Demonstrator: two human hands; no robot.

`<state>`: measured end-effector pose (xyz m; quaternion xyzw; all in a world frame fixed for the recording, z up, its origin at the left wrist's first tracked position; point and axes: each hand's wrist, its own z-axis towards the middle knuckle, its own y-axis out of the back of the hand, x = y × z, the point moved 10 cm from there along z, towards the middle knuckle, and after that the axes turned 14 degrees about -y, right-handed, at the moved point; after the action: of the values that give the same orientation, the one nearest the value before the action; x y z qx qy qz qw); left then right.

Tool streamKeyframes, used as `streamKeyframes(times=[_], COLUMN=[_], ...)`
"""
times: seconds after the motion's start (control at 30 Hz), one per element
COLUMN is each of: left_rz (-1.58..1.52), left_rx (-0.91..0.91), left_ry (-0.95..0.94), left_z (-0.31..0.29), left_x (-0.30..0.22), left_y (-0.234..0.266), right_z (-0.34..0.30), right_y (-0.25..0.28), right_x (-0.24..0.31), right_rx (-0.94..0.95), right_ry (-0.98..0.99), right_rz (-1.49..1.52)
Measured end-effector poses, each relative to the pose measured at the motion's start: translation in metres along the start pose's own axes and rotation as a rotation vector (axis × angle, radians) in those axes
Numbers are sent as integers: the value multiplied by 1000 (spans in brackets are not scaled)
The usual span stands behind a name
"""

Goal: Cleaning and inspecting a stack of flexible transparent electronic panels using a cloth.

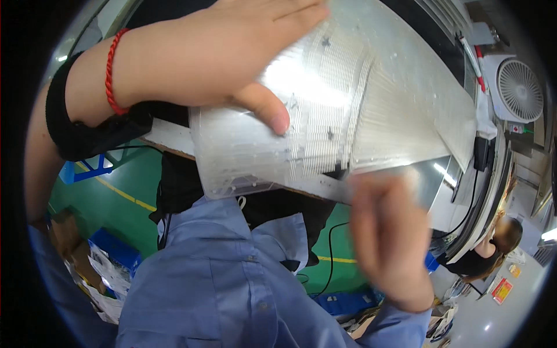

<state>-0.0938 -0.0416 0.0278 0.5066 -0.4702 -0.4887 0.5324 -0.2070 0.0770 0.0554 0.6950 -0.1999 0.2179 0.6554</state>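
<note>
A thick stack of clear plastic sheets [325,104] lies across the work surface, its layers fanned into fine lines. My left hand [243,52] rests flat on the stack with fingers stretched out and thumb spread. Small dark star-like marks show through the plastic. At the near edge of the sheets is my right hand [389,232], fingers curled and smeared by motion. Whether it pinches a sheet cannot be made out. A red braided cord and a black band circle my left wrist.
To the right stand a small white fan [519,90], a red pen [480,68] and a black cable box [481,153]. Another person [493,243] sits at the far right. Cartons and blue bins [113,249] stand on the green floor [125,180] at lower left.
</note>
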Motion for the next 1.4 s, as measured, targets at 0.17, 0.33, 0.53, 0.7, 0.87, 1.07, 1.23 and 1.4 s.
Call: streamKeyframes(times=[0.17,0.33,0.53,0.7,0.87,1.07,1.23,1.4], left_rz=[82,65,-9,-79,-117,-98,-35,-50], left_rx=[6,27,-41,-42,-163,-91,-121,-107], left_ry=[-27,-26,-21,28,-33,4,172,172], left_z=[0,-2,-2,-12,-11,-8,-11,-12], left_x=[-3,-5,1,-1,3,0,7,4], left_y=[0,-3,-3,-8,-2,-12,-6,-5], right_z=[27,4,-4,26,8,49,49,48], right_y=[-17,-3,-44,-20,-48,-18,-39,-20], right_x=[-5,18,23,28,31,12,31,25], right_rx=[-146,-80,24,-138,-117,-98,-112,-20], right_ry=[-17,75,-20,99,134,-80,51,-16], right_rz=[-204,-37,-175,-17,-232,47,-213,2])
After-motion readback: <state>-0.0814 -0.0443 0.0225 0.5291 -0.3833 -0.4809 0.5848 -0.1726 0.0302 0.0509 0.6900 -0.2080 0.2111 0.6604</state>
